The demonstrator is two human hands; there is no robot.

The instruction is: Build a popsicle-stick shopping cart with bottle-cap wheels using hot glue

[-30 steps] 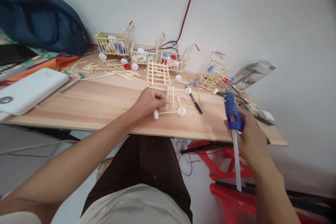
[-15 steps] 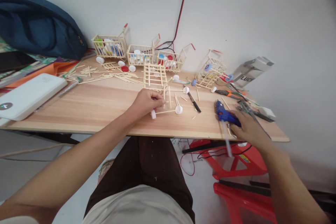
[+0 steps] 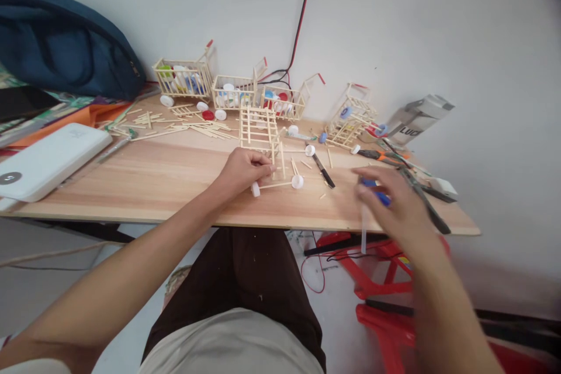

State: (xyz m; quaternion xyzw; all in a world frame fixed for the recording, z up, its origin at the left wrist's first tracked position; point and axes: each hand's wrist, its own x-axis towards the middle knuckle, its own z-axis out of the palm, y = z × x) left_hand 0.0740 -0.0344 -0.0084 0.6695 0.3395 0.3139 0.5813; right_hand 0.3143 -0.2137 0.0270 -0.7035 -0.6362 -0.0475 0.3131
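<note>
A small cart frame made of wooden sticks [image 3: 259, 128] lies in front of me, with white bottle-cap wheels [image 3: 297, 182] on its stick axles. My left hand [image 3: 249, 170] is closed on this cart, thumb and fingertips pinching the upright sticks near its wheeled end. Over the right part of the table, my right hand [image 3: 390, 198] is blurred by motion, its fingers curled round a blue glue gun [image 3: 382, 196]. A translucent glue stick [image 3: 363, 231] hangs from the gun past the table edge. Most of the gun is hidden by the hand.
Several stick carts filled with bottle caps [image 3: 182, 79] line the wall. Loose sticks [image 3: 210, 128] lie behind my left hand. A black pen [image 3: 323, 170], pliers [image 3: 379, 155], a white power bank [image 3: 55, 160] and a blue bag [image 3: 65, 41] are on the table; red stools [image 3: 381, 280] stand below.
My right hand has moved left and turned over the glue gun, and the glue stick has shifted left with it. The left hand stays on the cart frame.
</note>
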